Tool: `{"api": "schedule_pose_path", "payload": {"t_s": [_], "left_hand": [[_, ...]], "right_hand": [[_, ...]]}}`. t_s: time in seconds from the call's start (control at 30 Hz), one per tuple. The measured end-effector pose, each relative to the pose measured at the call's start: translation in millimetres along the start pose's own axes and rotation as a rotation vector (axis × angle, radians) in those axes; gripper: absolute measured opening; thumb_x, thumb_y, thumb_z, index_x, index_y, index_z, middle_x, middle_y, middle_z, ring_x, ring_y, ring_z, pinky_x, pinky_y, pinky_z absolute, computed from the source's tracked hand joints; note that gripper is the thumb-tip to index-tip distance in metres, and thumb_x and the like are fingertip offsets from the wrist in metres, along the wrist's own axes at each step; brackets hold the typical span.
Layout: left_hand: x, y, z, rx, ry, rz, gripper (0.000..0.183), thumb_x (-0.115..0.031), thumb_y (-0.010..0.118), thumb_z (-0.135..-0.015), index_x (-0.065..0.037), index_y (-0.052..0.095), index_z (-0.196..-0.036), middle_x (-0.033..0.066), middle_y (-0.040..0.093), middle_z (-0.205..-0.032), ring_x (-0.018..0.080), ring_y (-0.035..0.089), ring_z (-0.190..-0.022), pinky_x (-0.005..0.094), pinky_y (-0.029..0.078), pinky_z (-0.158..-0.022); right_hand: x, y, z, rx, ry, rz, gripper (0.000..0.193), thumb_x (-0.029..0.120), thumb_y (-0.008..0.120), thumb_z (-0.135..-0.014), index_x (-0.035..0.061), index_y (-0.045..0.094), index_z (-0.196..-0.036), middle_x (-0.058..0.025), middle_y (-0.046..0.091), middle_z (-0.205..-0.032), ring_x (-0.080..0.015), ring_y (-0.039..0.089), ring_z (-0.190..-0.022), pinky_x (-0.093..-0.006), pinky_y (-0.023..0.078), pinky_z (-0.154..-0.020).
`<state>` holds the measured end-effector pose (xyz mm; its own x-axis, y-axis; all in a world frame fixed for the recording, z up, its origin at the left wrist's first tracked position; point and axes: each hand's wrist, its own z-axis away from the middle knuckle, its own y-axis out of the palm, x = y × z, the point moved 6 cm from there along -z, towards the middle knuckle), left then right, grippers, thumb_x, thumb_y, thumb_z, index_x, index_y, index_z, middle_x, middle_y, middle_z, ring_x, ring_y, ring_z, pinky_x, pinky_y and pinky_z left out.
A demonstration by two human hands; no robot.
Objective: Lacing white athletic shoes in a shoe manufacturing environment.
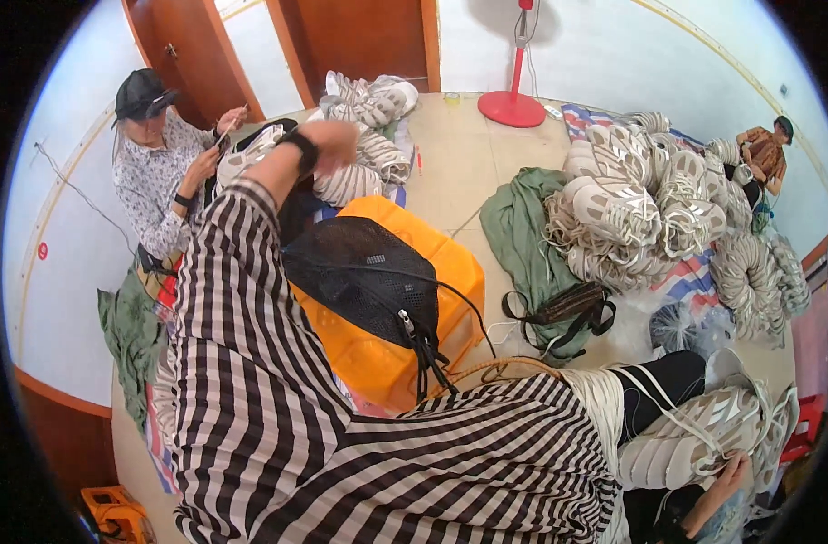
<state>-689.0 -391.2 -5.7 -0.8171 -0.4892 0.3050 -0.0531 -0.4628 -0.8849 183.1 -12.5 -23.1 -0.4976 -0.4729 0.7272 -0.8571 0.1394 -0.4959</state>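
My left arm, in a black-and-white striped sleeve, is raised away from the shoes. My left hand [334, 147], with a black band at the wrist, is smeared by motion, so its fingers cannot be made out. At the lower right, my right hand [727, 479] pinches a lace at the front of a beige and white sneaker [681, 440]. Pale shoelaces [672, 399] run loosely over the shoe beside my black-clad leg. A thick bundle of white laces [597, 403] hangs at my waist.
A black mesh bag [364, 276] lies on an upturned orange crate [459, 335]. Sneakers are heaped [613, 208] beyond a green cloth [527, 227] with a black strapped pouch [568, 308]. A person [151, 172] works at left, another [765, 154] at far right. A red stand base [512, 109] stands behind.
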Motion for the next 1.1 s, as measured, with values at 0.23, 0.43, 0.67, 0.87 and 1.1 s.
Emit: {"api": "schedule_pose_path", "payload": {"t_s": [0.23,0.43,0.67,0.87,1.1], "left_hand": [[-330.0,-198.7,67.6,-0.547,1.049,0.184,0.024,-0.017,0.054,-0.072,0.006,0.058,-0.072,0.0226,0.057,-0.067,0.0360,0.058,-0.065,0.0443,0.046,-0.058],[-496.7,-218.2,102.5,-0.473,1.623,0.286,0.021,-0.017,0.054,-0.074,0.002,0.063,-0.079,0.0132,0.062,-0.067,0.0254,0.063,-0.058,0.0388,0.053,-0.050],[-555.8,-154.4,85.1,-0.044,1.574,0.088,0.030,-0.015,0.055,-0.078,0.000,0.060,-0.103,0.0170,0.063,-0.079,0.0283,0.065,-0.065,0.0385,0.056,-0.055],[-553.7,-154.0,74.7,0.212,1.429,0.215,0.028,-0.014,0.054,-0.079,0.002,0.061,-0.101,0.0160,0.063,-0.079,0.0274,0.065,-0.066,0.0397,0.057,-0.057],[-625.8,-194.7,92.5,-0.430,1.733,0.596,0.020,-0.017,0.057,-0.064,-0.003,0.067,-0.073,0.0199,0.063,-0.069,0.0344,0.063,-0.066,0.0454,0.048,-0.060]], "right_hand": [[-1.3,-3.5,5.0,-0.079,-0.016,0.053,0.022,0.018,0.044,-0.099,0.0049,0.044,-0.082,0.0019,0.036,-0.071,-0.0066,0.032,-0.061,-0.0224,0.026,-0.056],[-6.2,-1.5,5.7,-0.121,0.005,-0.060,0.022,0.018,0.044,-0.099,0.0058,0.043,-0.080,0.0024,0.036,-0.070,-0.0063,0.032,-0.061,-0.0234,0.027,-0.055],[0.0,-2.1,3.9,-0.100,0.014,-0.083,0.025,0.020,0.044,-0.099,0.0061,0.043,-0.078,0.0033,0.035,-0.067,-0.0056,0.031,-0.057,-0.0237,0.025,-0.052],[6.6,-0.5,5.7,-0.083,0.025,-0.079,0.026,0.022,0.044,-0.099,0.0058,0.043,-0.078,0.0034,0.035,-0.065,-0.0053,0.031,-0.055,-0.0234,0.025,-0.050],[22.9,6.9,10.8,-0.092,0.040,-0.145,0.025,0.022,0.045,-0.099,0.0049,0.045,-0.080,0.0030,0.037,-0.066,-0.0056,0.033,-0.057,-0.0225,0.027,-0.052]]}}
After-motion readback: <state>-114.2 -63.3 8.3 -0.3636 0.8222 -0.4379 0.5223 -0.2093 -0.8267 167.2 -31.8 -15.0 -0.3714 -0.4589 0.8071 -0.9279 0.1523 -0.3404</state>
